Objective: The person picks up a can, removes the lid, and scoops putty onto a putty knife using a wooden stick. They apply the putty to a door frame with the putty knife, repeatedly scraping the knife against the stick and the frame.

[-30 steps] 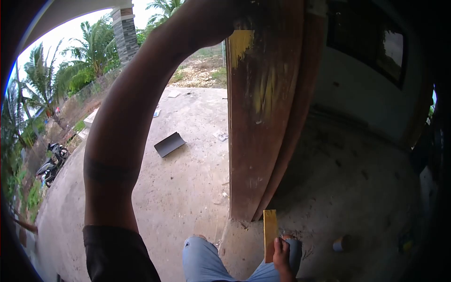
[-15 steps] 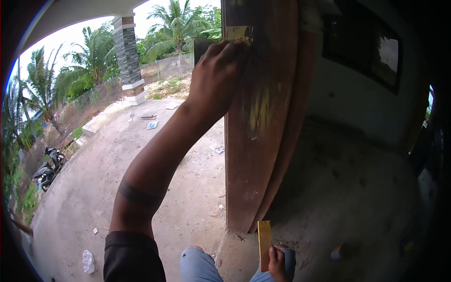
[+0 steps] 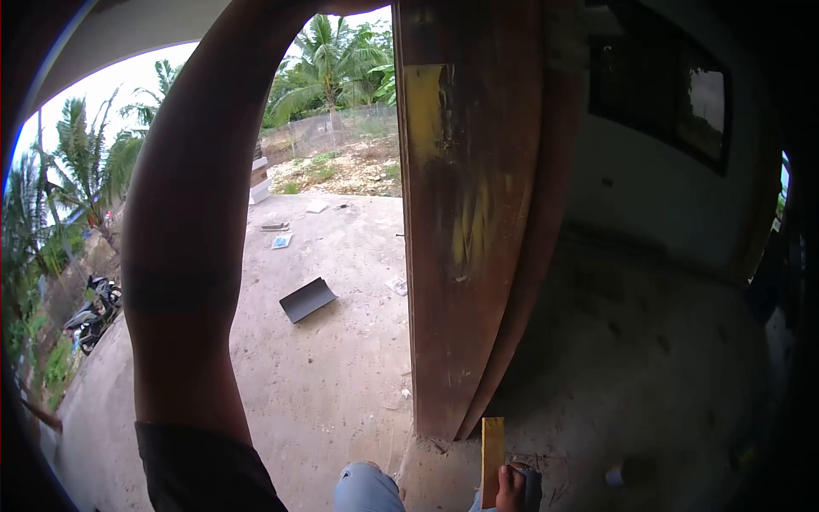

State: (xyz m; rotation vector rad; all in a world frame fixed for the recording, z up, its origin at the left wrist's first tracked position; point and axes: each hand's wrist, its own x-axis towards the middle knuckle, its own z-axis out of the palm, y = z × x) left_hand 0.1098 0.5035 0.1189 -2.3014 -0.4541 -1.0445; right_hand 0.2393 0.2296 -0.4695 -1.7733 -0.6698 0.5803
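My left arm [image 3: 192, 162] reaches up across the left of the view, and its hand is beyond the top edge. To its right stands a brown wooden door frame [image 3: 448, 324] with a yellow filler patch [image 3: 424, 107] and yellow streaks [image 3: 471, 226] lower down. A dark, slightly curled sheet, like sandpaper [image 3: 309, 300], shows against the concrete left of the frame, apart from my hands. Low in the view, by my knee, my right hand [image 3: 510, 488] is closed around a flat yellowish wooden strip [image 3: 492, 448], held upright.
Outside lies a concrete floor [image 3: 324, 375] with scattered scraps and a small blue-and-white packet [image 3: 281, 241]. A motorcycle [image 3: 92, 311] is parked far left. To the right is a dim room with a window [image 3: 661, 98] and a small can-like object [image 3: 614, 475] on its floor.
My left hand has gone up out of view from the door frame, uncovering the yellow patch. The dark sheet that was at that hand is now lower, away from it. My right hand still holds the strip.
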